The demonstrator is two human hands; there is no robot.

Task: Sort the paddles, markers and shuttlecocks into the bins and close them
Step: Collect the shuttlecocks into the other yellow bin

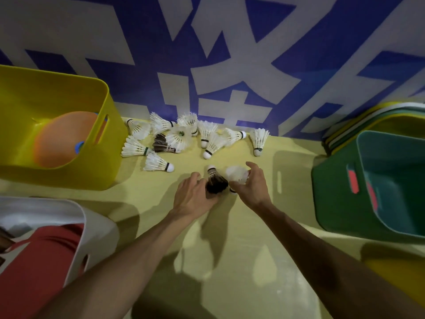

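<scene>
Several white shuttlecocks (208,140) and a dark one (162,145) lie in a loose heap on the yellow floor by the wall. My left hand (193,195) grips a dark-feathered shuttlecock (215,183), its white cork pointing away from me. My right hand (251,184) is curled round a white shuttlecock (236,174). The two hands are side by side, just in front of the heap. A yellow bin (57,93) at the left holds an orange round marker (59,139). The white bin (96,226) at the lower left holds red paddles (39,261).
A green bin (335,192) stands open at the right with red-marked items inside. Behind it lean stacked lids (358,125) in yellow, white and green. A blue-and-white wall (230,65) closes off the back. Bare floor (230,261) lies between the bins.
</scene>
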